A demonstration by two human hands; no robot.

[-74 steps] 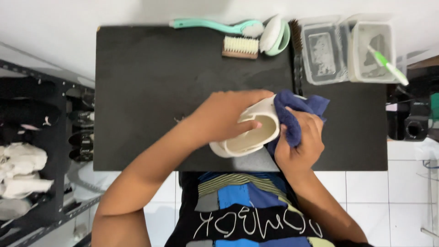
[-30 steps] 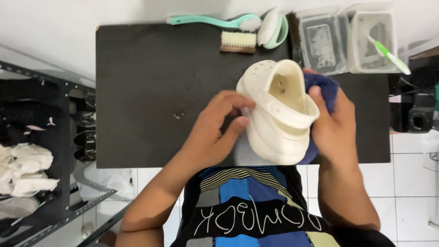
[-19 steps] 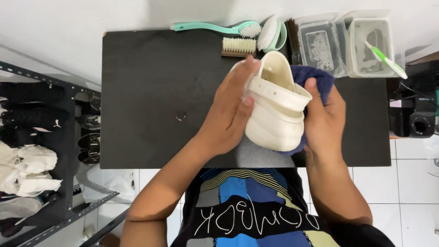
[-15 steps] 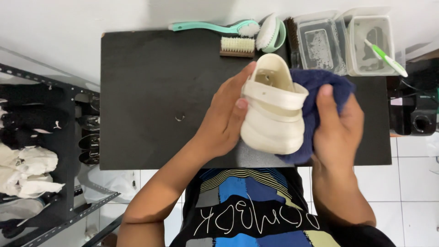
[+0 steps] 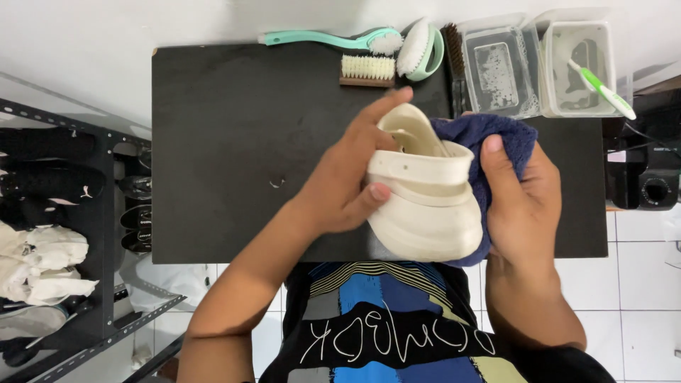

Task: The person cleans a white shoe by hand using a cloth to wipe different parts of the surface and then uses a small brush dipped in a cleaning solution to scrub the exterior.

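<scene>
A cream rubber clog is held above the near edge of the black table. My left hand grips its left side, thumb across the strap and fingers over the top. My right hand presses a dark blue cloth against the clog's right side and underside. The cloth wraps behind the shoe and shows above my right fingers.
At the table's far edge lie a mint long-handled brush, a wooden brush, a round mint brush, and two clear plastic tubs, one with a green toothbrush across it. A black shoe rack stands left.
The clog was lifted off the table and turned in my hands. Since half a second ago it has tilted sole-forward, and my right hand with the cloth has closed in along its right side.
</scene>
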